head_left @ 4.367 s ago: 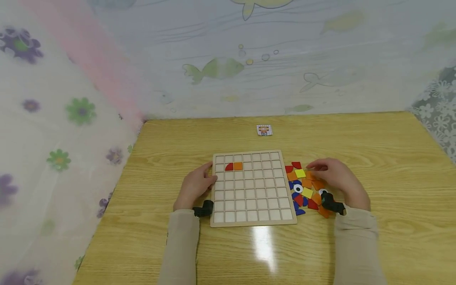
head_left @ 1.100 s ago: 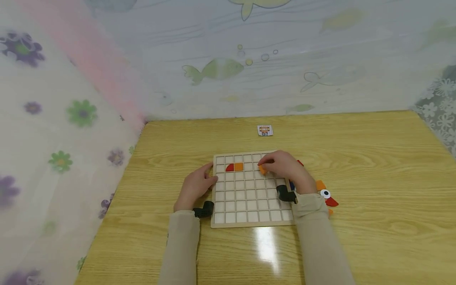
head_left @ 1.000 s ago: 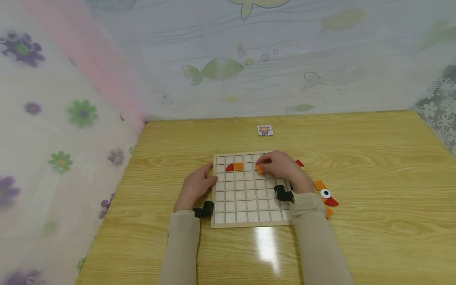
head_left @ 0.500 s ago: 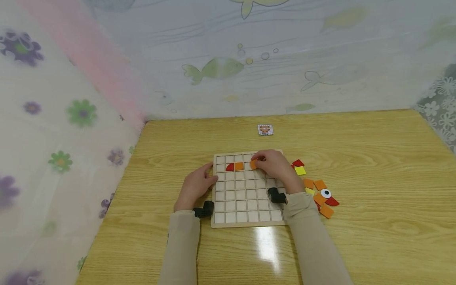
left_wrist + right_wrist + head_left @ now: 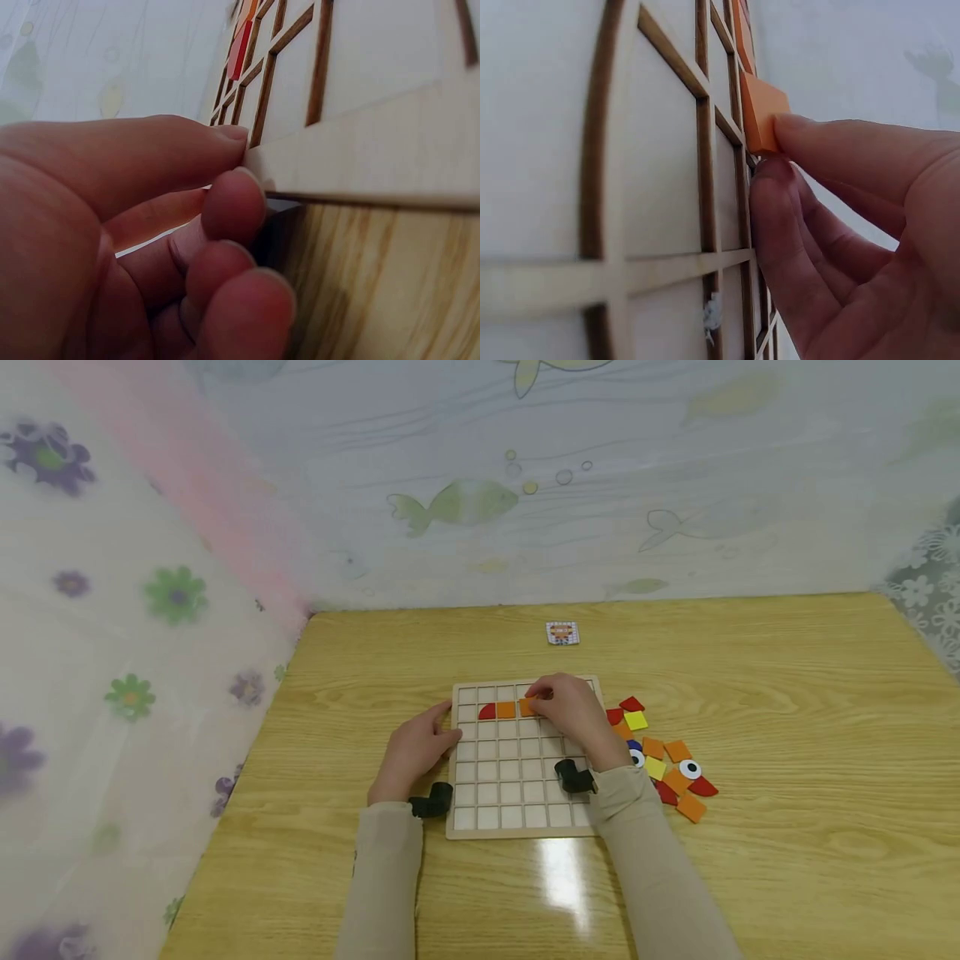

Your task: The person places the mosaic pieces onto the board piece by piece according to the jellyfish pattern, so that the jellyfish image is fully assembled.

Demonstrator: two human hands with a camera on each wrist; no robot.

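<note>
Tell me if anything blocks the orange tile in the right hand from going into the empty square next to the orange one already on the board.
Nothing visible does. The right hand pinches the orange tile just above the board; the square beneath looks empty.

The right hand (image 5: 567, 703) holds an orange tile (image 5: 527, 707) over the grid board (image 5: 517, 822).
</note>
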